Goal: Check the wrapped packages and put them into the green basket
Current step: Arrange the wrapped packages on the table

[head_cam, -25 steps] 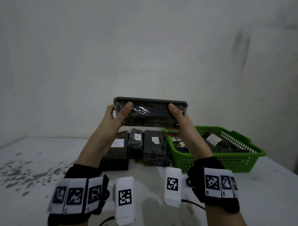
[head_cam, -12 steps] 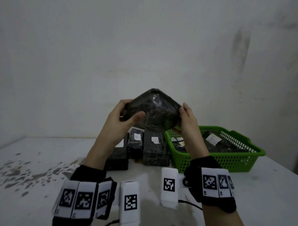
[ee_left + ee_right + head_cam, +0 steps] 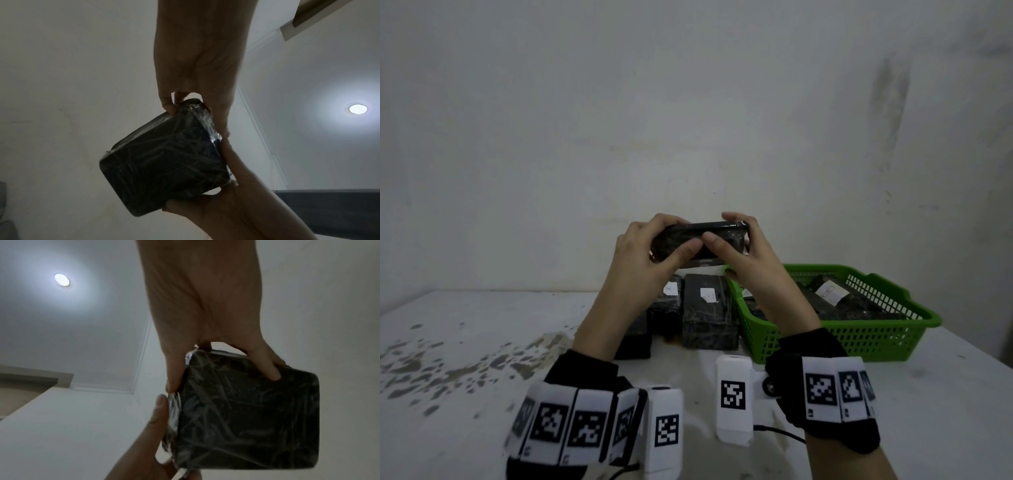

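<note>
I hold one black package wrapped in clear film (image 3: pixel 700 240) in front of me, above the table, with both hands. My left hand (image 3: pixel 678 236) grips its left side, thumb on the near face and fingers over the top. My right hand (image 3: pixel 722 228) grips the right side the same way, and the two thumbs nearly touch. The left wrist view shows the package (image 3: pixel 164 162) from below in my left hand (image 3: pixel 195 116). The right wrist view shows the package (image 3: pixel 242 410) pinched by my right hand (image 3: pixel 224 378). The green basket (image 3: pixel 859 337) stands to the right and holds several wrapped packages.
Three more black packages lie on the white table (image 3: pixel 482 342) left of the basket: one with a white label (image 3: pixel 709 315), a narrower one (image 3: pixel 667 305), and one partly hidden behind my left forearm (image 3: pixel 635 339). A wall stands close behind the table.
The package has been turned in my hands and brought lower. My hands have shifted from its far ends to sit close together.
</note>
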Tool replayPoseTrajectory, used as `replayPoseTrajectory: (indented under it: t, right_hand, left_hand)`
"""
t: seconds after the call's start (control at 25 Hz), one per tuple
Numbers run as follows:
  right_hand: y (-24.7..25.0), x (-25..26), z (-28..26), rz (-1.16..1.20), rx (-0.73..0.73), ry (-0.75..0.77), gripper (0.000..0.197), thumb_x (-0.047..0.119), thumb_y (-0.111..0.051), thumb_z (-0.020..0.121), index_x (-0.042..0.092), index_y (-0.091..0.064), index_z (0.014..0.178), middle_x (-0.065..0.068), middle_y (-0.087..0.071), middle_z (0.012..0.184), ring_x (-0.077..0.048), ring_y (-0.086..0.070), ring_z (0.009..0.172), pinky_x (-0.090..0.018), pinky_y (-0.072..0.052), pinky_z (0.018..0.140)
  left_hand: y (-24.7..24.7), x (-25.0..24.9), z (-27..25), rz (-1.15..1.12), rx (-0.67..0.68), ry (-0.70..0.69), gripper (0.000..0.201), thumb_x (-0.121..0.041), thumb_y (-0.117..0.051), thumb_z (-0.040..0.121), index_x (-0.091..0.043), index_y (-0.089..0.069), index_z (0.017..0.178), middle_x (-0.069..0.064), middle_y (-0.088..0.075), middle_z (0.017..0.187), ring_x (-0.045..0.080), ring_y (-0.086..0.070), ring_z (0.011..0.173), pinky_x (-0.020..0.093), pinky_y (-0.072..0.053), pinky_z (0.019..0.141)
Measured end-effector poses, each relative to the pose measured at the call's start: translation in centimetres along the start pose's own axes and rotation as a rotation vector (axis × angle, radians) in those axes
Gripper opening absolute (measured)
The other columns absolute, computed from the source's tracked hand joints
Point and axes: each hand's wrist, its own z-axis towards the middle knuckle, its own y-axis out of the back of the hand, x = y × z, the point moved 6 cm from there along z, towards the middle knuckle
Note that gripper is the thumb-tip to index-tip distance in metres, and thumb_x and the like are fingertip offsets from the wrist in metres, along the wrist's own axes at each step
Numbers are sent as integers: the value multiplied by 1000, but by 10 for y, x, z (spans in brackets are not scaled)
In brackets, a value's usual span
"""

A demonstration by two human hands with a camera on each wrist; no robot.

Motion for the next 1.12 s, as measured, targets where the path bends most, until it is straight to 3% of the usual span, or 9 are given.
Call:
replayPoseTrajectory:
  t: [0.24, 0.32, 0.4, 0.52, 0.68, 0.76, 0.88, 1.0, 1.12]
  right_hand:
    - [0, 0, 1, -14, -23, 43, 42, 33, -64, 84, 12, -44, 114, 3, -58, 94, -11, -58, 93, -28, -45, 82]
    - [2, 1, 0, -4, -53, 46, 40, 36, -65, 83, 13, -47, 111, 6, -59, 91, -9, -59, 90, -25, -46, 81]
    - [5, 0, 1, 32, -75, 21, 46, 47, -67, 75, 17, -52, 107, 2, -65, 99, -13, -62, 98, -32, -49, 91]
    - [3, -4, 2, 184, -61, -80, 65, 56, -64, 67, 15, -55, 117, -8, -67, 114, -22, -66, 102, -43, -54, 90]
    - [-4, -11, 1, 296, 58, -256, 55, 58, -49, 83, 16, -56, 118, -12, -68, 108, -28, -71, 86, -40, -59, 73]
    - [-5, -16, -3, 308, 109, -375, 59, 65, -40, 85, 22, -51, 124, -17, -66, 109, -33, -71, 80, -39, -59, 63]
    - [7, -20, -3, 27, 72, -372, 63, 69, -38, 82, 24, -49, 124, -15, -64, 112, -28, -64, 94, -37, -55, 69]
    - [21, -7, -2, -94, -16, -153, 57, 52, -59, 79, 18, -48, 123, -4, -61, 113, -15, -60, 95, -29, -48, 76]
    - [15, -9, -2, -108, 70, -161, 40, 26, -69, 78, 12, -55, 113, -2, -65, 95, -14, -65, 80, -21, -52, 64]
  left_hand:
    - [3, -1, 0, 14, -31, -5, 22, -32, -60, 86, -45, -52, 102, 3, -53, 104, 28, -49, 106, 30, -42, 87]
    - [6, 1, 0, -40, -66, 6, 41, -30, -64, 85, -36, -47, 122, -2, -54, 109, 17, -53, 101, 22, -48, 87]
    - [9, 6, 1, -160, -76, 75, 70, -28, -71, 77, -26, -34, 136, -8, -50, 117, 7, -53, 100, 4, -45, 74]
    - [7, 17, 3, -144, -18, 103, 88, -40, -78, 66, -33, -31, 139, -5, -42, 132, 11, -45, 117, 22, -45, 92]
    - [7, 21, 1, -100, 13, 87, 86, -61, -61, 57, -51, -27, 136, -3, -42, 131, 17, -37, 129, 48, -34, 108]
    - [11, 24, 2, -21, 6, 97, 78, -66, -55, 58, -58, -24, 130, 4, -46, 130, 23, -41, 127, 49, -32, 108]
    - [18, 32, 4, 13, 18, 126, 69, -65, -50, 60, -61, -29, 125, 9, -52, 114, 26, -46, 116, 45, -35, 105]
    - [16, 39, 4, 120, 73, 141, 69, -64, -49, 64, -59, -22, 128, 7, -48, 102, 31, -43, 112, 44, -34, 105]
    - [11, 35, 3, 134, 102, 136, 66, -58, -54, 72, -53, -27, 132, 6, -49, 105, 31, -44, 114, 41, -33, 105]
